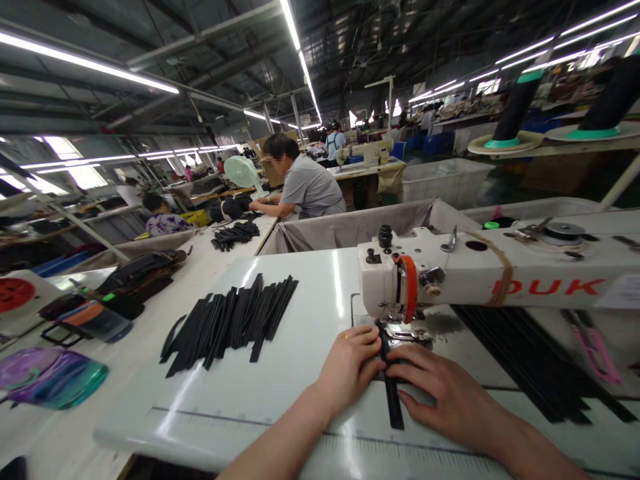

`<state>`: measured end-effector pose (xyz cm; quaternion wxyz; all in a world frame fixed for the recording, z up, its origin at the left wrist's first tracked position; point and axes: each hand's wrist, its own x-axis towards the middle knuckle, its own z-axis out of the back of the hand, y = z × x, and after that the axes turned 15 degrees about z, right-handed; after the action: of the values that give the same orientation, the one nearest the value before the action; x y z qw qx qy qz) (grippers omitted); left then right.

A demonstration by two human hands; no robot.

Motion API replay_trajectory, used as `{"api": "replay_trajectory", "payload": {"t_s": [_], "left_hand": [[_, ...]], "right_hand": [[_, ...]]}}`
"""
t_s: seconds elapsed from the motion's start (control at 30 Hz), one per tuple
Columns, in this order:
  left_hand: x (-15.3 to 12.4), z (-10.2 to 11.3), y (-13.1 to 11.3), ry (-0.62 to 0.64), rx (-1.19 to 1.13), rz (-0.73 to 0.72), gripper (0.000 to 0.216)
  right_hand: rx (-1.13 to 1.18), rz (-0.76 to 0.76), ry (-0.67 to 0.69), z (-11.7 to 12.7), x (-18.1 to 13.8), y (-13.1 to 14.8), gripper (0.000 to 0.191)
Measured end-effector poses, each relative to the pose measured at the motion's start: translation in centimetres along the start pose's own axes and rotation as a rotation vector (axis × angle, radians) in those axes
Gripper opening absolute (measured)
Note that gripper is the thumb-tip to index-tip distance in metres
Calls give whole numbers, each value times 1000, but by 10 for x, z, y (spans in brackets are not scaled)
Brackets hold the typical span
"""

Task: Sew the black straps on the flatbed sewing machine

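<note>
A narrow black fabric strip lies under the needle area of a white sewing machine, its near end reaching toward me on the pale table. My left hand rests at the strip's left edge, fingertips pressed together on it close to the presser foot. From the other side my right hand touches the strip, its fingers spread and lying over the edge. A pile of black strips sits on the table to the left. More long black strips lie beneath the machine arm, on the right.
Pink-handled scissors lie at the right behind the strips. A purple and teal bottle and a blue container stand on the left side table. Beyond the machine is a cloth-lined bin. A co-worker sits further back.
</note>
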<state>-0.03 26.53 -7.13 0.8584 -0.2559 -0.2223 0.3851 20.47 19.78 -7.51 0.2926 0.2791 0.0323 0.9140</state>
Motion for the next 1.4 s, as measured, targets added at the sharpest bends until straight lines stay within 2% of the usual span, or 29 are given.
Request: {"api": "replay_trajectory", "payload": {"t_s": [0.43, 0.8, 1.03, 1.2, 1.4], "left_hand": [[2, -1, 2, 5, 21, -8, 14], [1, -6, -2, -3, 80, 58, 23], [10, -8, -3, -43, 117, 104, 6], [15, -11, -2, -78, 121, 78, 9], [15, -9, -4, -80, 97, 57, 10]], "right_hand": [[12, 11, -14, -1, -3, 1, 28], [25, -38, -14, -1, -2, 3, 21], [53, -25, -77, 2, 1, 3, 19], [71, -3, -134, 6, 3, 4, 16], [-6, -14, -140, 3, 4, -2, 21]]}}
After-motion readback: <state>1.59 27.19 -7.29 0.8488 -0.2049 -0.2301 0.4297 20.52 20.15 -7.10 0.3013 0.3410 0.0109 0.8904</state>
